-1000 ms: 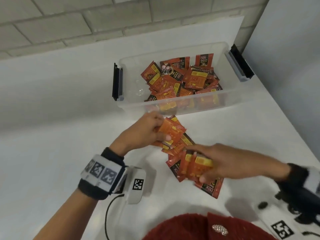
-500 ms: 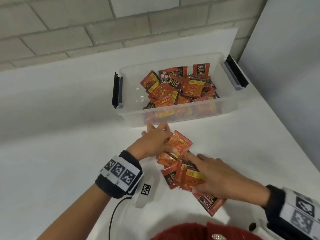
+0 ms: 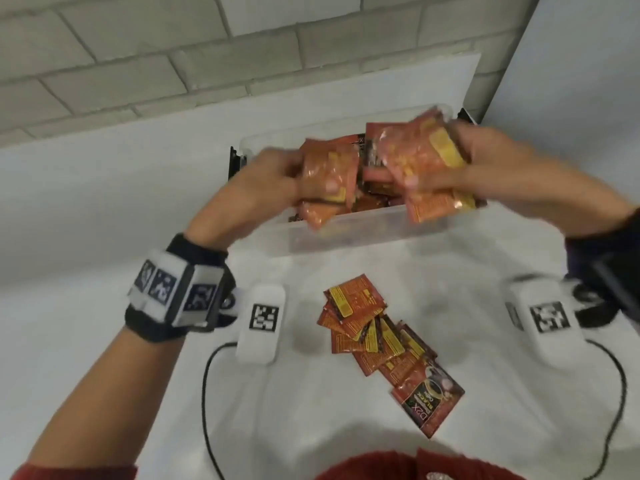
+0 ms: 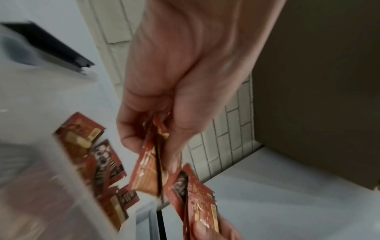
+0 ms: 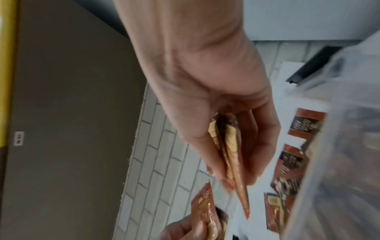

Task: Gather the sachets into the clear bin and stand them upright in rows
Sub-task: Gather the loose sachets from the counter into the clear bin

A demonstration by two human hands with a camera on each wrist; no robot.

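Note:
Both hands are raised over the clear bin (image 3: 360, 233), each gripping a bunch of orange-red sachets. My left hand (image 3: 277, 181) pinches its bunch of sachets (image 3: 329, 181) between thumb and fingers above the bin's left half; in the left wrist view that bunch (image 4: 150, 167) hangs from the fingers. My right hand (image 3: 464, 164) holds a second bunch of sachets (image 3: 419, 157) over the bin's right half, seen edge-on as a bunch (image 5: 230, 155) in the right wrist view. More sachets lie loose inside the bin (image 4: 98, 164). A heap of sachets (image 3: 377, 337) stays on the white table.
The bin has black latch handles (image 3: 233, 164) at its ends and stands near a grey brick wall (image 3: 173, 64). A white panel (image 3: 571, 81) rises at the right. White wrist devices (image 3: 261, 323) and their black cables (image 3: 207, 393) hang over the table.
Both hands left the heap on the table and lifted up over the bin, each carrying a bunch of sachets. The heap on the table has shrunk.

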